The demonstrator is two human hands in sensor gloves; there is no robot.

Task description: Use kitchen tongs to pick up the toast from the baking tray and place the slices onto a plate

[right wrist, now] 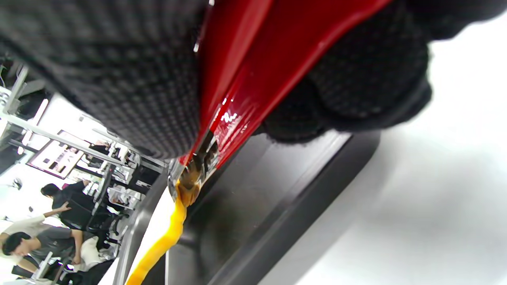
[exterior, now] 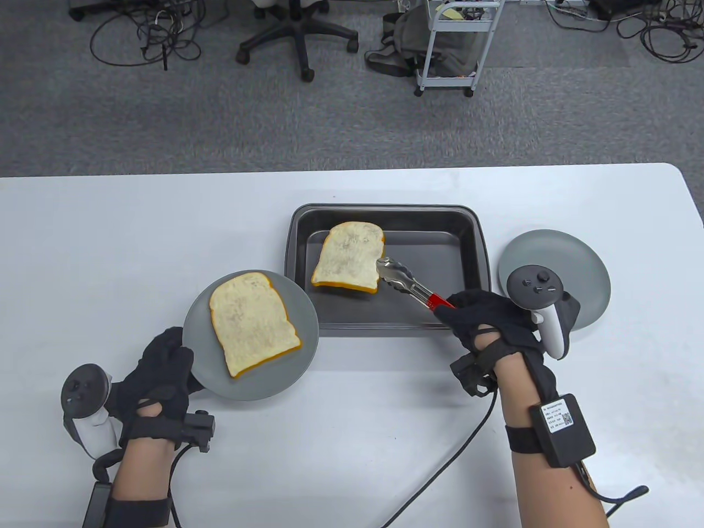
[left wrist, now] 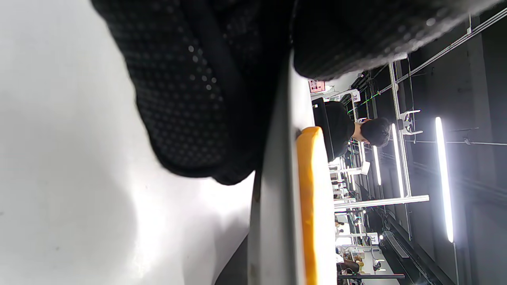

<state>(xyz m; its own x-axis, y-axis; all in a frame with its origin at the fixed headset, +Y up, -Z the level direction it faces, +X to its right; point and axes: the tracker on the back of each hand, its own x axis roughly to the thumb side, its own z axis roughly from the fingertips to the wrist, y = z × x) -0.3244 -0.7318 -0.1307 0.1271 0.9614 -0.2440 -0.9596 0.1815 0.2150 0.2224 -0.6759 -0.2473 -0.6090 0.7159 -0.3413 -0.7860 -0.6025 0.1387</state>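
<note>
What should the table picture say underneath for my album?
Right hand tongs lifting toast from baking tray.

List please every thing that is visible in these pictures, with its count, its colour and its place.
baking tray: 1, dark grey, table centre.
toast slices: 2, pale with orange crust; one on the left plate, one in the tray, its right corner between the tong tips.
plates: 2, grey; one left of the tray, one right of it, bare.
kitchen tongs: 1, steel with red handle, over the tray.
table: 1, white.
office chair: 1, black, on the floor behind.
cart: 1, white, on the floor behind.
left hand: black glove, grips the left plate's rim.
right hand: black glove, grips the tongs' handle.
</note>
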